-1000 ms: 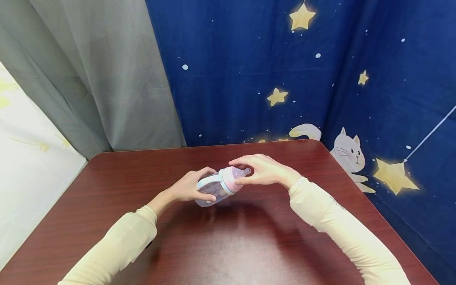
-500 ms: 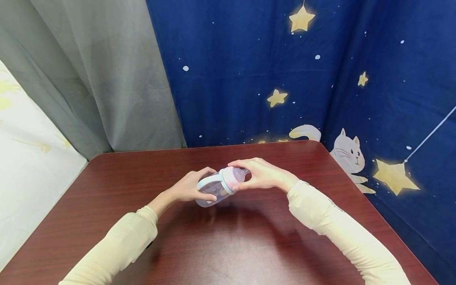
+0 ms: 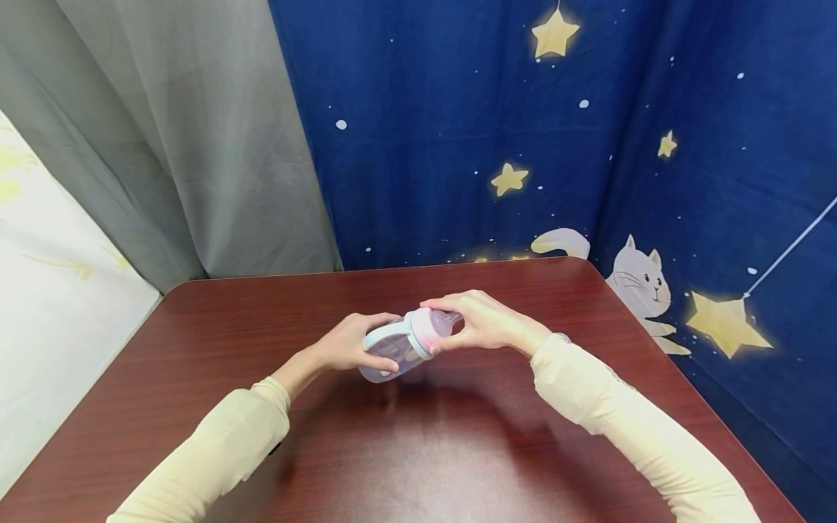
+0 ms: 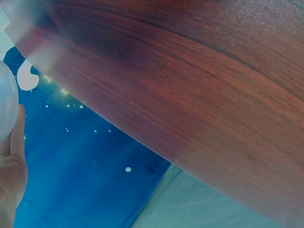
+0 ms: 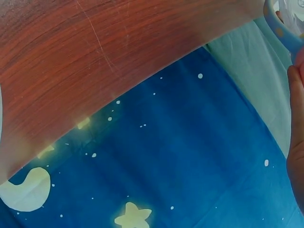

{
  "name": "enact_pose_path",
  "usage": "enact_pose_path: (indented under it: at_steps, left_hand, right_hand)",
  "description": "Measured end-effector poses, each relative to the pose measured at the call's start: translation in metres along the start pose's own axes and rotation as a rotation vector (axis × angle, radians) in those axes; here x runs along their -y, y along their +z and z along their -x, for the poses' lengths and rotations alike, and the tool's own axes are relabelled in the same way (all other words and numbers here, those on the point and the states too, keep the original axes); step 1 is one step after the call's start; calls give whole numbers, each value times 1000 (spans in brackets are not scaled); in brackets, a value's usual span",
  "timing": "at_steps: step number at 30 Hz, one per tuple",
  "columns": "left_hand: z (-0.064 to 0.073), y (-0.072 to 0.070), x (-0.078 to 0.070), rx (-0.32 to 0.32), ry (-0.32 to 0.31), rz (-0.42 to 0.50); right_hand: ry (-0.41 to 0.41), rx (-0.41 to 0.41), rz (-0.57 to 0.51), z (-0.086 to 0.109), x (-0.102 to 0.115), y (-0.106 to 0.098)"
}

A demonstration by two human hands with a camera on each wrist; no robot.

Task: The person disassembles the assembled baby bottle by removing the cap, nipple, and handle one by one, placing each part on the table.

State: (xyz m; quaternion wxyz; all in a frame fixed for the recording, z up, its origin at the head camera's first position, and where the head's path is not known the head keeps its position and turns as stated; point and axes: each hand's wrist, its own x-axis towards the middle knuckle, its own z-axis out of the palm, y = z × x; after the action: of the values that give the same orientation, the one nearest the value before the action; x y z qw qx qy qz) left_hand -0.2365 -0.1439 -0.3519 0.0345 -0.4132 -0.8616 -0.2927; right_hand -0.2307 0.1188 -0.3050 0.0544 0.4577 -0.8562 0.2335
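Note:
A clear baby bottle (image 3: 389, 356) with a light blue handle and a pink collar (image 3: 426, 330) is held tilted above the table, its clear teat pointing right. My left hand (image 3: 346, 343) grips the bottle's body near the base, thumb on the near side. My right hand (image 3: 487, 322) pinches the pink collar between thumb and fingers, its palm side by the teat. At the left edge of the left wrist view, part of the bottle (image 4: 7, 102) shows against the left hand (image 4: 12, 171). In the right wrist view, the blue handle (image 5: 282, 26) appears beside the right hand (image 5: 297, 128).
The bottle is over a dark red-brown wooden table (image 3: 392, 457). Behind the far edge hang a grey curtain (image 3: 216, 145) and a blue curtain (image 3: 418, 145) with stars and a cat. A white cloth (image 3: 52, 305) lies along the left side.
My right hand has come down slightly and its fingers have settled around the pink collar. The left hand and the bottle stay nearly in place.

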Motion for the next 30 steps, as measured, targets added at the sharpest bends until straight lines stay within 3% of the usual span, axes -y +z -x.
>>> enact_pose_path:
  at_steps: [21, 24, 30]
  left_hand:
    - [-2, -3, -7, 27, 43, 17]
    - [-2, -2, -8, 19, 39, 18]
    - [-5, 1, -11, -11, 15, -32]
  right_hand:
    - [-149, -78, -8, 9, 0, -2]
    - [-140, -82, -10, 10, 0, -2]
    - [-46, -60, 12, 10, 2, 0]
